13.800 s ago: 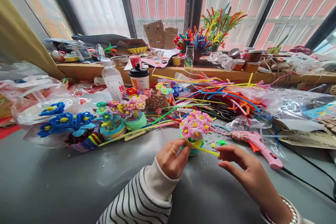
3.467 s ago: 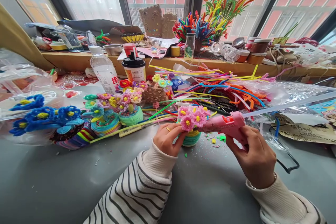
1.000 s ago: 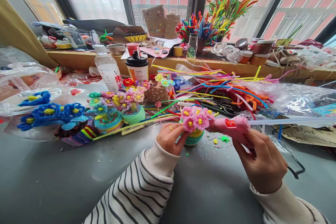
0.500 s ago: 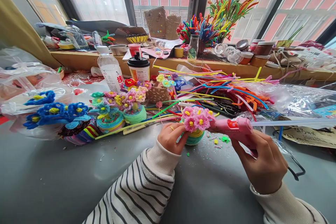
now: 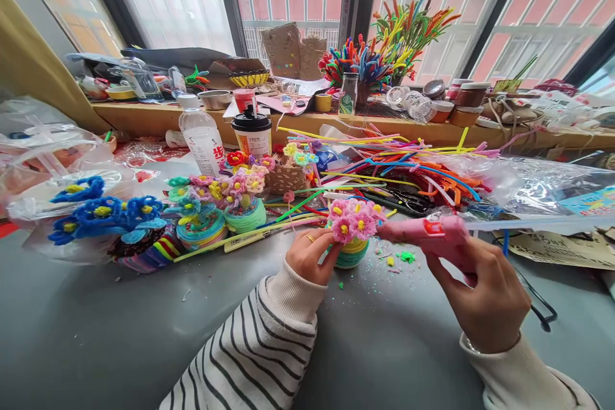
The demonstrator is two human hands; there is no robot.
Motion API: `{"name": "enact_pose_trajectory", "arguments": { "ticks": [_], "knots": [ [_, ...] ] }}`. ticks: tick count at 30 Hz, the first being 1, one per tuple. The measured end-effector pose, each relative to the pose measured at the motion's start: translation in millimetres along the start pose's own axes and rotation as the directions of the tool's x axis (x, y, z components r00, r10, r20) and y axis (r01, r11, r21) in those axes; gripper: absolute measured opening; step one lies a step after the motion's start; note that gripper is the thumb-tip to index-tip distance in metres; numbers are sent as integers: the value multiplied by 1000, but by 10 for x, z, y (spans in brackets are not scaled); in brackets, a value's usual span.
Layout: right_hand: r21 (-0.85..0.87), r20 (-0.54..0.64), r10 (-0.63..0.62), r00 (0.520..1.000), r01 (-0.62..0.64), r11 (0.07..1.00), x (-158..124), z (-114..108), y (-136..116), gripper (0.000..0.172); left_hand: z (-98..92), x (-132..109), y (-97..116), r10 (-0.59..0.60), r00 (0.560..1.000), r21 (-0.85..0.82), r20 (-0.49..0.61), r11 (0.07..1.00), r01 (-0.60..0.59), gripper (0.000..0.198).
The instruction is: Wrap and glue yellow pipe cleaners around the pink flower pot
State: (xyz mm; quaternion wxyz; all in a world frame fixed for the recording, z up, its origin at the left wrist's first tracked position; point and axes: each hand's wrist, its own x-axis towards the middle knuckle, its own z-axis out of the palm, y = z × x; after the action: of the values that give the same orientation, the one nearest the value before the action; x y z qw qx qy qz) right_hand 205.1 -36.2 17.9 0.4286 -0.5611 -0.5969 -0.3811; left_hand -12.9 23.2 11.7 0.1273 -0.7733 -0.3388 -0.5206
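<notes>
My right hand [image 5: 490, 291] is closed round the handle of a pink hot glue gun [image 5: 432, 234], whose nozzle points left. A clear glue stick [image 5: 538, 225] sticks out of its back end. The nozzle tip lies at the right edge of a bunch of pink pipe-cleaner flowers [image 5: 354, 221] with yellow centres. Below the flowers is a small pot wrapped in green and yellow [image 5: 353, 254]. My left hand [image 5: 310, 255] pinches at the left side of the blooms; what its fingertips grip is partly hidden by petals.
To the left stand blue flowers [image 5: 103, 211] and more flower pots [image 5: 245, 213]. Behind are a water bottle [image 5: 202, 138], a lidded cup [image 5: 252, 132] and a heap of pipe cleaners [image 5: 423, 166]. Scraps [image 5: 406, 257] litter the grey table [image 5: 384, 339]; glasses [image 5: 542, 317] lie at right.
The view has shifted slightly. The glue gun's nozzle has drawn a little away to the right from the pink flowers. The left hand keeps its pinch at the blooms.
</notes>
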Motion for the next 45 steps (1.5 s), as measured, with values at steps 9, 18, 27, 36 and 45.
{"name": "enact_pose_trajectory", "arguments": {
  "ticks": [9,18,27,36,45],
  "knots": [
    [-114,399,533,746,-536,836,146,-92,528,51,18,-49,-69,50,998,-8,26,999,-49,8],
    [-247,739,529,418,-562,790,-70,-127,811,48,17,-27,-71,91,996,-10,18,996,-91,7],
    [-188,728,384,569,-373,909,-288,-99,788,51,14,-31,-86,91,995,-28,32,996,-90,7],
    [411,481,-42,876,-183,893,116,-192,-240,20,2,-35,-64,79,994,-46,69,996,-76,8],
    [426,541,63,839,-338,839,136,41,-801,23,-21,-56,-36,78,991,-65,106,995,-71,12]
  ]
}}
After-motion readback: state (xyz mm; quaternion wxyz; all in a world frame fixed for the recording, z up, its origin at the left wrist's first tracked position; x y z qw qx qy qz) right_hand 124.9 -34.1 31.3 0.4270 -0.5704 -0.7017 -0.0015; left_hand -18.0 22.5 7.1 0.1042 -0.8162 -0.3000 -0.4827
